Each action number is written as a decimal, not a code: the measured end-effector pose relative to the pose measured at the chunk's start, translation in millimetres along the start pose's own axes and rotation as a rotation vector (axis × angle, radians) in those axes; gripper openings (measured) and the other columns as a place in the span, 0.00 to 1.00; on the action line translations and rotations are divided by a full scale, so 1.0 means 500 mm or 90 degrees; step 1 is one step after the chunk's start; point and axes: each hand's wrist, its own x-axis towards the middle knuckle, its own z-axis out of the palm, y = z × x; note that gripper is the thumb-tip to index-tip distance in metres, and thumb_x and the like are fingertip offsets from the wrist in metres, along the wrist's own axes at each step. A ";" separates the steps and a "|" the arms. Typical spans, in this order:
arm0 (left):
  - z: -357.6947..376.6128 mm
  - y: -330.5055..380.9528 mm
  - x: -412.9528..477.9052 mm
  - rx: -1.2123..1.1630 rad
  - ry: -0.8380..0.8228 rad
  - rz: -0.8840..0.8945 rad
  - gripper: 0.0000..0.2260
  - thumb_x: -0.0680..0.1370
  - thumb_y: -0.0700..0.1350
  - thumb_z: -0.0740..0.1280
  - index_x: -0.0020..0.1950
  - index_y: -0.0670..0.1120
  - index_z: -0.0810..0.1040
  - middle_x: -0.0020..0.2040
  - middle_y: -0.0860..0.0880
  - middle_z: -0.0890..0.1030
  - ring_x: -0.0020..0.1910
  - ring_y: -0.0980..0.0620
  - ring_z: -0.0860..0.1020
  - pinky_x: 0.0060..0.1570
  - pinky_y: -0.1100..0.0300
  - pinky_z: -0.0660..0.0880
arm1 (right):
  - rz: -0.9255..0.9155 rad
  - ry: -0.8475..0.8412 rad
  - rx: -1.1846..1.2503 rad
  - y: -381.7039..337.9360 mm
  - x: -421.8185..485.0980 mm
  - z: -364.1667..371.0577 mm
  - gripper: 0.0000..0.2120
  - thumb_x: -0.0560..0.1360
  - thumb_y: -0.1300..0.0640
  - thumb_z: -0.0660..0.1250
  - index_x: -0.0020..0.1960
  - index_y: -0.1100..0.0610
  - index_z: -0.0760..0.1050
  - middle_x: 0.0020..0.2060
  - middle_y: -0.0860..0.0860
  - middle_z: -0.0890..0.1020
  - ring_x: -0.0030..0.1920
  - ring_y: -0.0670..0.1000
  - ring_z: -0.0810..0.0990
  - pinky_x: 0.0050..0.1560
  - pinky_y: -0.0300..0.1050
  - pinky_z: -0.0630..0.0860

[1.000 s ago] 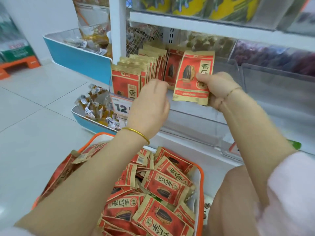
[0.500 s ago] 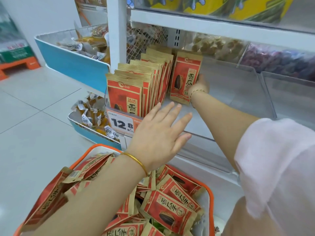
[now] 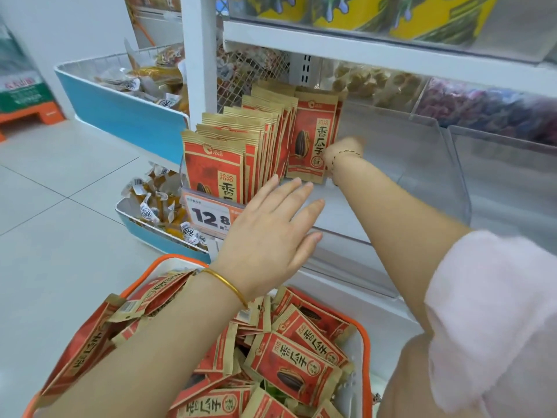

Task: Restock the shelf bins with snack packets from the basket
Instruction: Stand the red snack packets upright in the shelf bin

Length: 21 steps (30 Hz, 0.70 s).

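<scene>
Over an orange basket [image 3: 168, 258] heaped with seed packets, the left hand [image 3: 271, 233] is hovering open-fingered beside the upright row [image 3: 217, 164], seemingly guarding it, while the right hand [image 3: 343, 150], its grip hidden, is reaching the rearmost packet [image 3: 312, 143] inside the clear shelf bin [image 3: 437, 164].

A red-and-tan seed packet [image 3: 312, 143] stands upright, held at its right edge by the right grip [image 3: 343, 152]. Just left of it, a row of like packets [image 3: 238, 152] stands on edge in the clear shelf bin [image 3: 422, 164]. Below the left grip [image 3: 271, 233], the orange basket [image 3: 367, 357] holds a loose heap [image 3: 295, 363].
</scene>
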 end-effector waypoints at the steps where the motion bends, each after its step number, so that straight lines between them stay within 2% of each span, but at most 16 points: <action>1: -0.009 0.003 -0.005 0.008 0.033 0.005 0.18 0.78 0.49 0.56 0.60 0.42 0.77 0.61 0.41 0.77 0.63 0.41 0.73 0.65 0.47 0.63 | -0.027 -0.006 -0.033 -0.003 -0.005 -0.012 0.10 0.76 0.63 0.58 0.40 0.54 0.60 0.46 0.54 0.67 0.46 0.53 0.67 0.45 0.42 0.68; 4: -0.046 0.013 -0.035 0.001 0.099 -0.038 0.10 0.74 0.43 0.61 0.50 0.42 0.78 0.48 0.44 0.78 0.47 0.41 0.76 0.45 0.49 0.70 | -0.104 -0.027 0.057 -0.023 -0.140 -0.064 0.13 0.74 0.69 0.60 0.42 0.53 0.61 0.45 0.52 0.71 0.47 0.53 0.74 0.51 0.49 0.77; 5: -0.059 0.013 -0.050 -0.025 0.086 -0.072 0.09 0.74 0.43 0.60 0.48 0.42 0.78 0.44 0.45 0.77 0.43 0.42 0.76 0.39 0.50 0.71 | -0.161 -0.057 0.097 -0.020 -0.209 -0.092 0.15 0.73 0.70 0.61 0.42 0.52 0.62 0.43 0.51 0.72 0.45 0.52 0.75 0.48 0.50 0.79; 7: -0.080 0.009 -0.084 -0.083 -0.005 -0.181 0.10 0.75 0.46 0.57 0.46 0.46 0.76 0.41 0.48 0.77 0.40 0.45 0.76 0.34 0.51 0.74 | -0.238 -0.154 0.136 -0.001 -0.322 -0.130 0.16 0.73 0.71 0.60 0.42 0.50 0.63 0.39 0.49 0.72 0.41 0.51 0.77 0.37 0.46 0.80; 9: -0.067 -0.017 -0.128 -0.085 -0.169 -0.291 0.09 0.77 0.48 0.57 0.48 0.49 0.75 0.43 0.50 0.79 0.43 0.47 0.77 0.38 0.53 0.76 | -0.247 -0.277 0.085 0.041 -0.393 -0.134 0.16 0.74 0.71 0.60 0.42 0.50 0.65 0.40 0.49 0.73 0.37 0.51 0.80 0.30 0.44 0.78; 10: -0.053 -0.032 -0.152 -0.064 -0.260 -0.312 0.08 0.78 0.48 0.58 0.50 0.50 0.76 0.47 0.51 0.79 0.46 0.48 0.77 0.42 0.54 0.76 | -0.225 -0.346 0.040 0.065 -0.416 -0.127 0.15 0.75 0.70 0.60 0.43 0.50 0.65 0.41 0.50 0.74 0.37 0.51 0.80 0.29 0.44 0.77; 13: -0.010 -0.057 -0.219 -0.005 -0.521 -0.290 0.10 0.78 0.49 0.61 0.57 0.50 0.76 0.56 0.48 0.78 0.55 0.47 0.76 0.53 0.54 0.74 | -0.132 -0.528 -0.111 0.146 -0.447 -0.091 0.09 0.76 0.68 0.60 0.49 0.55 0.67 0.43 0.53 0.74 0.36 0.53 0.80 0.32 0.46 0.78; 15: 0.019 -0.060 -0.252 0.024 -0.652 -0.271 0.18 0.77 0.53 0.64 0.64 0.47 0.71 0.62 0.45 0.74 0.61 0.45 0.72 0.58 0.53 0.71 | -0.084 -0.580 -0.181 0.190 -0.446 -0.070 0.07 0.77 0.67 0.60 0.52 0.58 0.68 0.43 0.54 0.74 0.34 0.51 0.79 0.34 0.47 0.79; 17: 0.044 -0.060 -0.274 0.056 -0.730 -0.269 0.28 0.74 0.56 0.67 0.69 0.45 0.65 0.66 0.45 0.68 0.66 0.45 0.67 0.62 0.51 0.69 | -0.060 -0.599 -0.220 0.216 -0.444 -0.056 0.06 0.77 0.65 0.60 0.53 0.58 0.68 0.41 0.54 0.76 0.31 0.49 0.79 0.35 0.47 0.79; 21: 0.086 -0.068 -0.299 0.157 -0.798 -0.254 0.43 0.67 0.59 0.74 0.73 0.46 0.55 0.72 0.44 0.62 0.71 0.43 0.61 0.67 0.47 0.65 | -0.073 -0.624 -0.253 0.231 -0.441 -0.040 0.07 0.78 0.64 0.61 0.54 0.57 0.68 0.43 0.56 0.77 0.24 0.41 0.77 0.32 0.41 0.78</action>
